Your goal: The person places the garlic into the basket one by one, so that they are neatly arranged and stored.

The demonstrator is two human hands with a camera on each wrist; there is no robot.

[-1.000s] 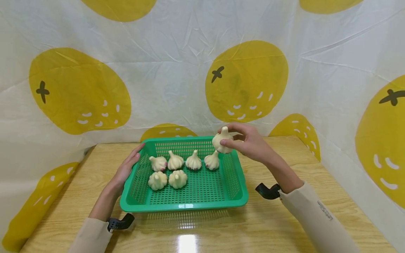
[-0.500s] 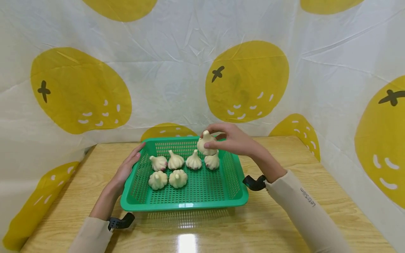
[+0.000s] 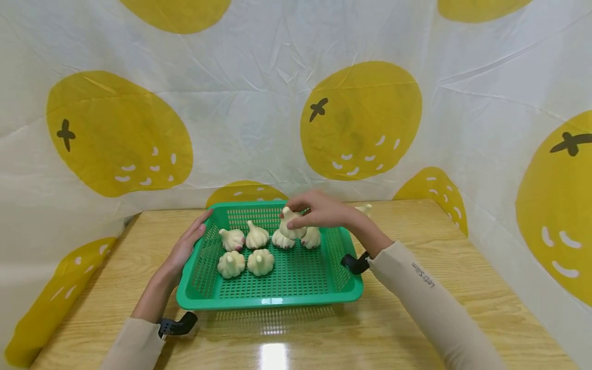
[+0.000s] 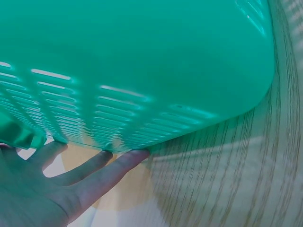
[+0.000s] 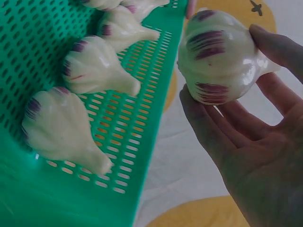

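Note:
My right hand [image 3: 324,209] holds a white garlic bulb [image 3: 291,225] between thumb and fingers, above the back row in a green plastic basket [image 3: 296,299]. Purple streaks mark the held bulb's underside in the right wrist view, where the thumb and fingers curl round it. Several garlic bulbs lie inside the basket; two form a front row at left, one of them a ribbed bulb [image 3: 261,262]. The held bulb partly covers a back-row bulb [image 3: 281,239]. My left hand [image 3: 185,246] rests along the basket's left side, and the left wrist view has its straight fingers touching the slotted wall.
Partly hidden behind my right forearm, another garlic bulb [image 3: 367,208] lies beyond the basket's right side. The basket stands on a wooden table [image 3: 416,308]. A white curtain [image 3: 259,128] printed with yellow fruit hangs behind and along the sides.
My right hand has moved left and lower with the garlic bulb, from the basket's back right corner to over the back row. The left hand has stayed in place.

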